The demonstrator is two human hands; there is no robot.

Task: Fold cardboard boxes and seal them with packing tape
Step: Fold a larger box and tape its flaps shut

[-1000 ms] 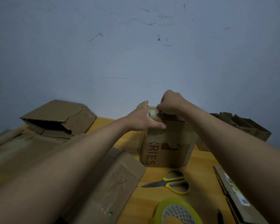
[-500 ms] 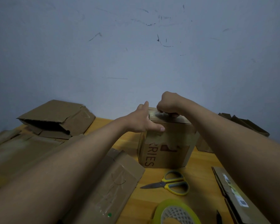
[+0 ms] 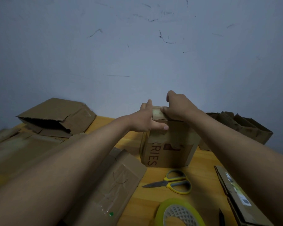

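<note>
Both hands work atop the upright cardboard box (image 3: 167, 144) mid-table: left hand (image 3: 145, 120) braces its corner, fingers straight; right hand (image 3: 176, 106), curled, presses the tape strip (image 3: 157, 111); sealing seems underway; next, smoothing the tape's ends down the sides.

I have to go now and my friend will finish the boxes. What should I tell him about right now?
Left hand: open, steadying the upright box at its top left corner, thumb on the front face.
Right hand: fingers on the box's top, pressing along a tape strip.
Scissors and tape roll lie on the table in front of the box.
Done: box folded, tape on its top.
Left: finish smoothing the tape; flat cardboard on the left is not yet folded.
</note>
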